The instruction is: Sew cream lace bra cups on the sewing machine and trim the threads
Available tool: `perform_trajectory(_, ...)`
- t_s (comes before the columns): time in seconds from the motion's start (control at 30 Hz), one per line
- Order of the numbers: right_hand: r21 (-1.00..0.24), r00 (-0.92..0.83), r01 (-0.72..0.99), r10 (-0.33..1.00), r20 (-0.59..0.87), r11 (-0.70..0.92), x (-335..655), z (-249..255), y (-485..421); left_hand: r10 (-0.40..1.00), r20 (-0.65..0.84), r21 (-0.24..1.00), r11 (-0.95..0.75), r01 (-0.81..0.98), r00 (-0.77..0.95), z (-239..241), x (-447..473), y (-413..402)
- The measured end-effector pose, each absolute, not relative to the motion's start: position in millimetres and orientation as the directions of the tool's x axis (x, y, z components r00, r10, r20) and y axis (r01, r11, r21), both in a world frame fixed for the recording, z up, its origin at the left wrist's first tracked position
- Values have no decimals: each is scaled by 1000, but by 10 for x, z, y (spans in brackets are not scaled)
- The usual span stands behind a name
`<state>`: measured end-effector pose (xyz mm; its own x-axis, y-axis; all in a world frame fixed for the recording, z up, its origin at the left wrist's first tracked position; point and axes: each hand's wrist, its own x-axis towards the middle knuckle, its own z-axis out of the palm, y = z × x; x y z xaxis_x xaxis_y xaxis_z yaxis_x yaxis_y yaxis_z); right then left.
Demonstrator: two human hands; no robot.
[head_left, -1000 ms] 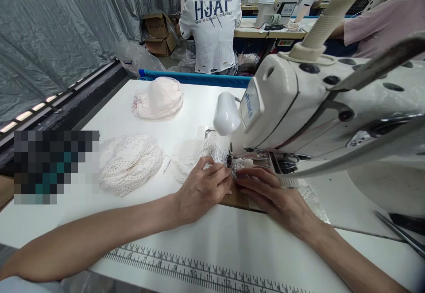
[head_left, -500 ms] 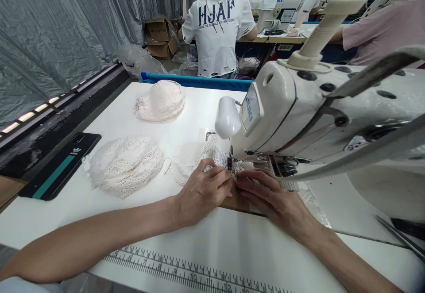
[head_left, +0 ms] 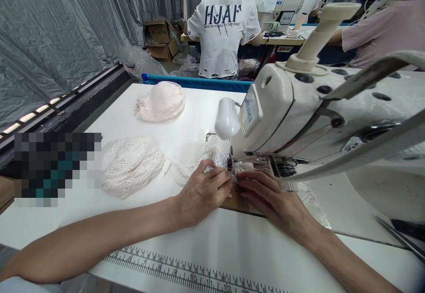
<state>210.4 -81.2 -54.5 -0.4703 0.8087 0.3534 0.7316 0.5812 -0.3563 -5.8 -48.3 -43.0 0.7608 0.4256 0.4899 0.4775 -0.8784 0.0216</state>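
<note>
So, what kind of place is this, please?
Probably a garment sewing workshop: a cream industrial sewing machine stands on the white work table, piles of white lace pieces lie beside it, and more sewing machines sit on benches behind.

White lace piece [head_left: 195, 155] (openwork) rumpled on table [head_left: 212, 244].

Both hands low and palm down, fingertips almost meeting.

The left hand [head_left: 202, 191] lies knuckles up, its fingers [head_left: 217, 175] stretched forward and to the right, close together and slightly bent, the thumb tucked under and out of sight. The right hand [head_left: 268, 198] faces it from the other side, fingers [head_left: 249, 182] spread a little and pointing left (the two sets of fingertips are just beside each other). The left forearm [head_left: 99, 240] comes in bare from the lower left, nearly level; the right forearm [head_left: 348, 257] slants in from the lower right, wrist straight.
</note>
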Motion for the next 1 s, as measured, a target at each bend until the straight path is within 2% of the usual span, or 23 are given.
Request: perform_trajectory(1.0,-349,-479,727,801,358,591,2111,-562,-810,415,513,11,-878,478,751,-407,-60,-497)
